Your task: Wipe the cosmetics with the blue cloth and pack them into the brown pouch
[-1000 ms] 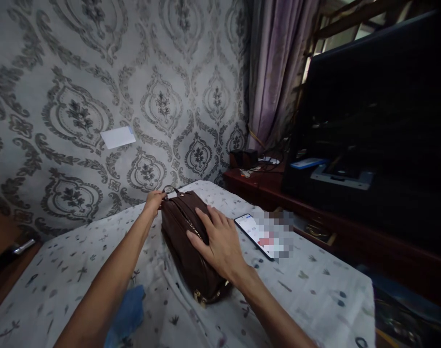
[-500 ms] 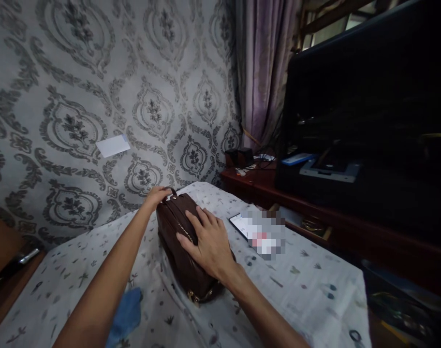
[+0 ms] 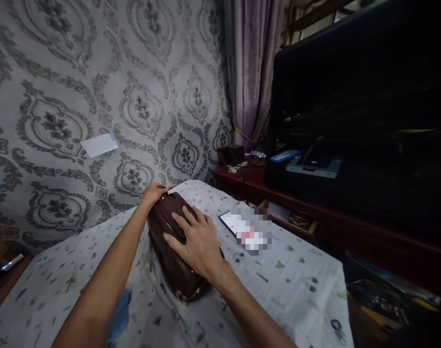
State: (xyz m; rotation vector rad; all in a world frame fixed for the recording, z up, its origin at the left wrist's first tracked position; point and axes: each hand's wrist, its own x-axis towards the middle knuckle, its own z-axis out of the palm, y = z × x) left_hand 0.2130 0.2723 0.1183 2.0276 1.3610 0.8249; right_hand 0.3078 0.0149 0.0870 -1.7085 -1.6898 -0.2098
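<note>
A dark brown leather-look bag [image 3: 166, 212] lies on a white patterned cloth, with gold zip hardware at its near end. My left hand [image 3: 155, 193] is closed over the far end, where the handle attaches; its fingertips are partly hidden. My right hand [image 3: 198, 239] rests flat on the bag's top and right side, fingers spread. Just right of the bag lies a phone [image 3: 229, 223] with a lit screen, partly pixelated. A blue cloth [image 3: 119, 316] shows beside my left forearm, which covers some of it.
The patterned cloth [image 3: 289, 290] ends at a right edge. Beyond it stands a dark red wooden desk [image 3: 249, 176] with an open drawer [image 3: 296, 220] and a large black screen [image 3: 351, 121]. A papered wall with a white card [image 3: 100, 145] rises behind.
The view has swung right, so everything sits further left. The handle loop, visible earlier by my left hand, is now mostly hidden under it. My right hand stays spread on the bag.
</note>
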